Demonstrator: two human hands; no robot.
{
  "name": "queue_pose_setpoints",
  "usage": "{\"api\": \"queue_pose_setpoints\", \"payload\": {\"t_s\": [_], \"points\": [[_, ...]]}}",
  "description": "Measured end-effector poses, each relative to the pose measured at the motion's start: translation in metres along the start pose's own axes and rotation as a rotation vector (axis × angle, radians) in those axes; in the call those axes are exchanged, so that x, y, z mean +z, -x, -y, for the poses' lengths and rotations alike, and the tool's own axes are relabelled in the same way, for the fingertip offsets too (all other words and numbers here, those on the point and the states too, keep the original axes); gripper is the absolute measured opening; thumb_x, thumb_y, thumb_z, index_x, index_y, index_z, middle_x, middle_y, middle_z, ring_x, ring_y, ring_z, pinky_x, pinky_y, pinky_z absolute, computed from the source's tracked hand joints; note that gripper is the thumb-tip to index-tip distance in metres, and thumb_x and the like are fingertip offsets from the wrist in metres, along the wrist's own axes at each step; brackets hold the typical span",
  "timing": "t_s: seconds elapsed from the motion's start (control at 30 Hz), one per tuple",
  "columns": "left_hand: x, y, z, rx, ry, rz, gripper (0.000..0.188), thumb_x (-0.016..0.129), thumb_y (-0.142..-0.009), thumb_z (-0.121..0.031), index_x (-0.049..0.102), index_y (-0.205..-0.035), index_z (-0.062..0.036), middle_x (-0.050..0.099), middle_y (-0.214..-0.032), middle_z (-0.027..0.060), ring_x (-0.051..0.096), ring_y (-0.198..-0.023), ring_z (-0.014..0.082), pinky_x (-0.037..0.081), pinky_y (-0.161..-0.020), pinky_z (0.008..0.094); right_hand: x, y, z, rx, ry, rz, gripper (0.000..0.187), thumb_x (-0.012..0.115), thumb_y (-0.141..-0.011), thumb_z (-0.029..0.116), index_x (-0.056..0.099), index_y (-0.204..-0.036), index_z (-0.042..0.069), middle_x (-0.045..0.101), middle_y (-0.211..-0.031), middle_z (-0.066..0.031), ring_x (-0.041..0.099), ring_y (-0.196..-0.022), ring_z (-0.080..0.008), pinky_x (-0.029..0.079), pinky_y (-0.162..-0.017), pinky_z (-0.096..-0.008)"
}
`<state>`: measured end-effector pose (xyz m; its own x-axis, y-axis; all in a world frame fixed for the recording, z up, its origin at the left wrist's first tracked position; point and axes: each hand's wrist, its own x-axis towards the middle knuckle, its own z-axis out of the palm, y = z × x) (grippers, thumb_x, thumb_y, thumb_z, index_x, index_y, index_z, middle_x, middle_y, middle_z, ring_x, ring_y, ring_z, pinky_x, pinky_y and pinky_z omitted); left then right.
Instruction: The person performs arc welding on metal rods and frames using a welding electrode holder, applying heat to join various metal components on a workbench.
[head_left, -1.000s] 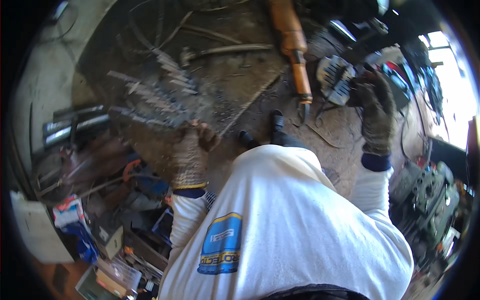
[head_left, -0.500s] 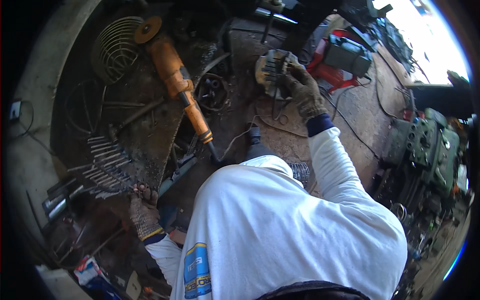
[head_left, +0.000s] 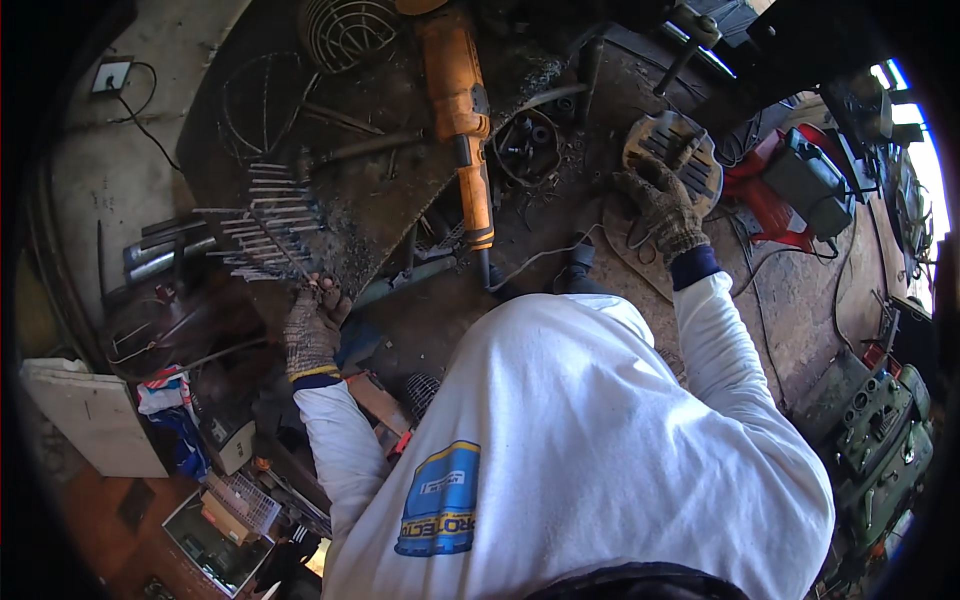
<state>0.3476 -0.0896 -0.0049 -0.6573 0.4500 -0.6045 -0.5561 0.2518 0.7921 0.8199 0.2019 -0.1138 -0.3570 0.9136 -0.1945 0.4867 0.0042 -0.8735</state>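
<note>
My left hand (head_left: 315, 325), in a knitted work glove, is closed at the end of a thin metal rod (head_left: 280, 245), pinching it between the fingertips. That rod slants across a row of short parallel metal rods (head_left: 262, 212) on the dark bench top. Farther right, my gloved right hand (head_left: 668, 210) rests at the near edge of a round, tan, slotted metal piece (head_left: 705, 172). Its fingers are bent but apart, and nothing shows between them. An orange angle grinder (head_left: 462, 110) lies on the bench between my hands.
A wire guard (head_left: 345, 35) lies at the far left beside a hammer (head_left: 370, 145). Past my right hand stands a red and grey machine (head_left: 805, 185) with cables trailing nearby. A green machine (head_left: 875, 425) is at the right. A white panel (head_left: 95, 415) leans at the lower left.
The view has turned, so the bench things appear farther right. My right hand has shifted left against the slotted piece, to its near edge. My left hand stays by the rods.
</note>
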Motion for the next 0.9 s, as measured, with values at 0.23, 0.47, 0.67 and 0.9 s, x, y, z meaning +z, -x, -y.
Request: {"api": "queue_pose_setpoints", "payload": {"t_s": [0.23,0.47,0.67,0.9], "points": [[-0.121,-0.058,0.032,0.200,-0.140,0.376,0.038,0.054,-0.104,-0.028,0.055,-0.138,-0.0119,0.058,-0.134,0.0092,0.063,-0.116,0.0215,0.053,-0.100,0.0433,0.024,0.003,0.012,0.182,-0.342,0.201,0.045,0.069,-0.097,0.028,0.061,-0.133,0.002,0.067,-0.126,-0.0137,0.063,-0.115,-0.0236,0.048,-0.103,-0.0334],[-0.045,-0.027,0.004,-0.013,-0.124,0.102,0.034,0.053,-0.105,-0.032,0.057,-0.135,-0.0152,0.063,-0.134,0.0021,0.066,-0.111,0.0126,0.054,-0.091,0.0362,0.027,0.013,-0.054,0.488,-0.174,0.089,0.060,0.072,-0.091,0.041,0.060,-0.135,0.003,0.066,-0.131,-0.0179,0.061,-0.122,-0.0272,0.046,-0.104,-0.0352],[-0.060,-0.035,-0.002,-0.057,-0.105,0.091,0.035,0.047,-0.107,-0.034,0.054,-0.138,-0.0184,0.065,-0.133,-0.0011,0.069,-0.104,0.0105,0.055,-0.086,0.0311,0.020,-0.003,-0.169,0.880,-0.438,-0.014,0.067,0.070,-0.091,0.048,0.057,-0.137,0.001,0.064,-0.131,-0.0205,0.060,-0.124,-0.0293,0.045,-0.107,-0.0397],[-0.090,-0.012,-0.007,-0.059,-0.157,-0.221,0.034,0.045,-0.106,-0.028,0.055,-0.136,-0.0179,0.060,-0.138,0.0056,0.049,-0.135,0.0201,0.043,-0.108,0.0417,0.042,-0.092,-0.293,0.786,-0.216,-0.363,0.075,0.069,-0.088,0.054,0.052,-0.146,0.009,0.063,-0.134,-0.0162,0.062,-0.118,-0.0288,0.048,-0.100,-0.0403]]}}
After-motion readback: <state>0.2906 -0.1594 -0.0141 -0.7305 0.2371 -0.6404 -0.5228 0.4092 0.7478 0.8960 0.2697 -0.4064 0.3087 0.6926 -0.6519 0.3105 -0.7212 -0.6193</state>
